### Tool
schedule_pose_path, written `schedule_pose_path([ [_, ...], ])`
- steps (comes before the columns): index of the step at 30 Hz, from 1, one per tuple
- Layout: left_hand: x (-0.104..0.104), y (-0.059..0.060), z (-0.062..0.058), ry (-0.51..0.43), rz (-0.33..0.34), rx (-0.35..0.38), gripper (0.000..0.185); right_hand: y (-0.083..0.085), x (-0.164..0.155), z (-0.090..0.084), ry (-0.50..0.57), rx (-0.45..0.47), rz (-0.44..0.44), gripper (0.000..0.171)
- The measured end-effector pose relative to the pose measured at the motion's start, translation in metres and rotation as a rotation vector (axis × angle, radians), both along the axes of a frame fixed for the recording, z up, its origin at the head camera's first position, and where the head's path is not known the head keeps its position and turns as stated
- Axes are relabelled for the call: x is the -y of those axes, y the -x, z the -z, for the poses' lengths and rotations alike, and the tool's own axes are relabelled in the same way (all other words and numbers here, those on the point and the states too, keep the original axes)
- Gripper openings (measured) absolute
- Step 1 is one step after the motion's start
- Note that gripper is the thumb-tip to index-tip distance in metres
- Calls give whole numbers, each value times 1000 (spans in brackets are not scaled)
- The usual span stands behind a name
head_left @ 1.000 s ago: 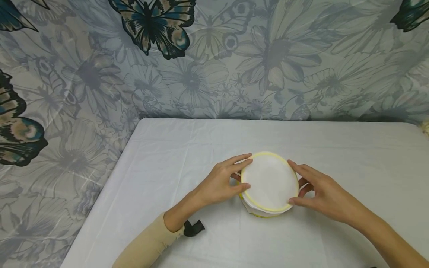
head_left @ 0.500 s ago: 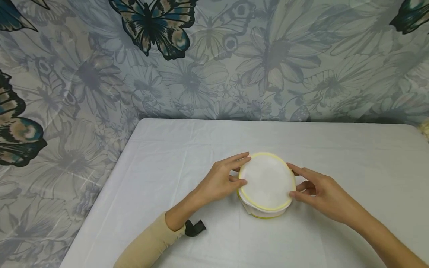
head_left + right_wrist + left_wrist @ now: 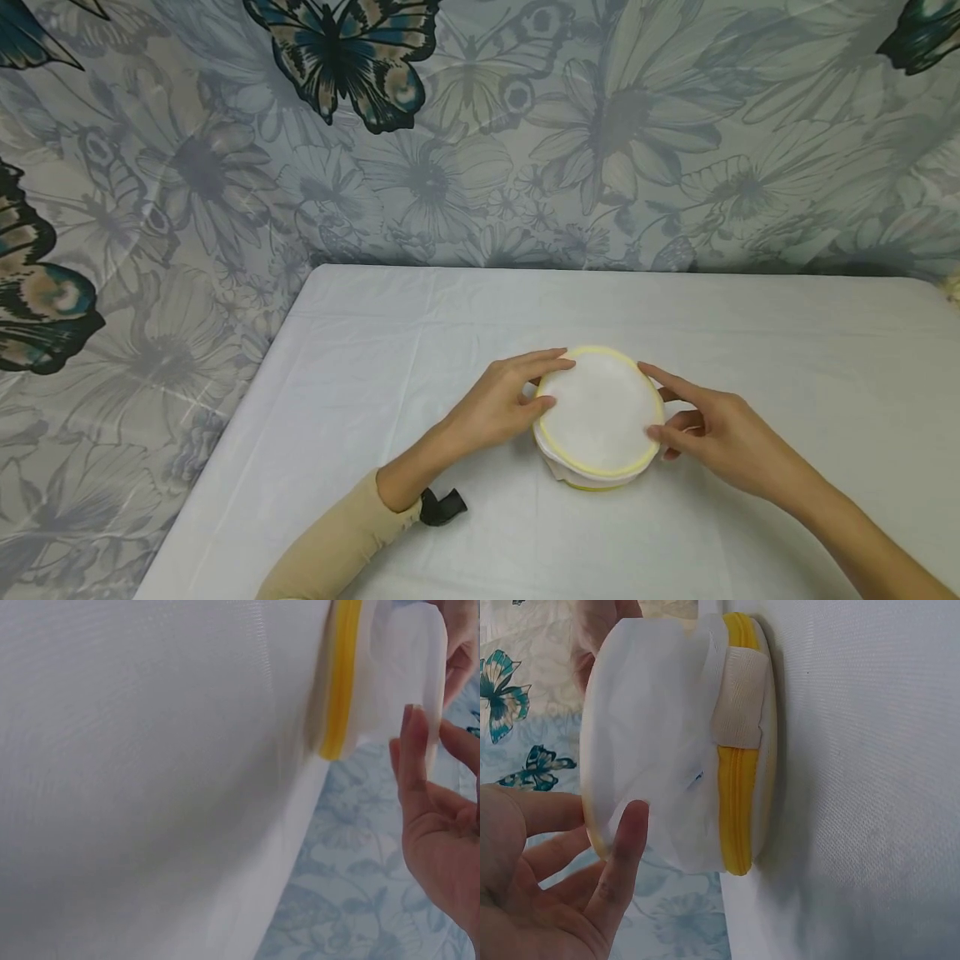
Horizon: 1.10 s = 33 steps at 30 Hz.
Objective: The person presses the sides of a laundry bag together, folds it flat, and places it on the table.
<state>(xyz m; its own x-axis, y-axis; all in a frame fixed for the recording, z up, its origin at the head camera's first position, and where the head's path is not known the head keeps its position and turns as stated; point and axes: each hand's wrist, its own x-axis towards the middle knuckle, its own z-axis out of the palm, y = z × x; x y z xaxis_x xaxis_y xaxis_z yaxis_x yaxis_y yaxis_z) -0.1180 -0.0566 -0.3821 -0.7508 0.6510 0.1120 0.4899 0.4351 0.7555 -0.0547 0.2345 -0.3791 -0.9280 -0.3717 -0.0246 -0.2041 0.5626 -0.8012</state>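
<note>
A round white mesh laundry bag (image 3: 600,412) with pale yellow piping stands upright on the table, near the middle in the head view. Around its base runs a yellow zipper (image 3: 736,810), partly covered by a beige fabric tab (image 3: 740,697). My left hand (image 3: 498,404) holds the upper rim on the left, thumb on the top face and fingers against the mesh side. Opposite it, my right hand (image 3: 708,421) pinches the same rim between thumb and fingers, as the right wrist view also shows. The mesh wall (image 3: 390,667) stretches up between base and rim.
A white cloth covers the table (image 3: 390,333). Behind and to the left hangs a floral, butterfly-printed curtain or wall covering (image 3: 480,167). A black strap end (image 3: 444,507) sticks out by the left sleeve cuff (image 3: 397,504).
My right thumb has moved up along the rim from its lower right. My left hand has shifted slightly right, its fingertips farther over the rim. The bag stays nearly in place.
</note>
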Motion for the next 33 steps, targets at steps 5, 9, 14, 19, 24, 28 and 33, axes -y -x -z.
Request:
schedule_pose_path([
  [5,-2,3,3,45,12,-34,47,0,-2,-1,-10,76,-26,81],
  [9,-3,4,4,55,35,-30,44,0,-3,0,-12,91,-35,86],
  [14,-3,6,5,62,93,-14,52,-1,-4,2,-10,82,-51,89],
  [19,2,6,5,161,202,-36,85,-2,-5,3,-15,74,-53,90],
  [24,5,4,6,214,256,-72,102,-3,-5,4,-32,52,-41,87],
  [28,9,3,8,222,247,-94,101,-4,-5,4,-37,22,-31,82],
  [33,13,0,9,234,208,-110,99,-5,-4,7,-40,-42,-21,76],
])
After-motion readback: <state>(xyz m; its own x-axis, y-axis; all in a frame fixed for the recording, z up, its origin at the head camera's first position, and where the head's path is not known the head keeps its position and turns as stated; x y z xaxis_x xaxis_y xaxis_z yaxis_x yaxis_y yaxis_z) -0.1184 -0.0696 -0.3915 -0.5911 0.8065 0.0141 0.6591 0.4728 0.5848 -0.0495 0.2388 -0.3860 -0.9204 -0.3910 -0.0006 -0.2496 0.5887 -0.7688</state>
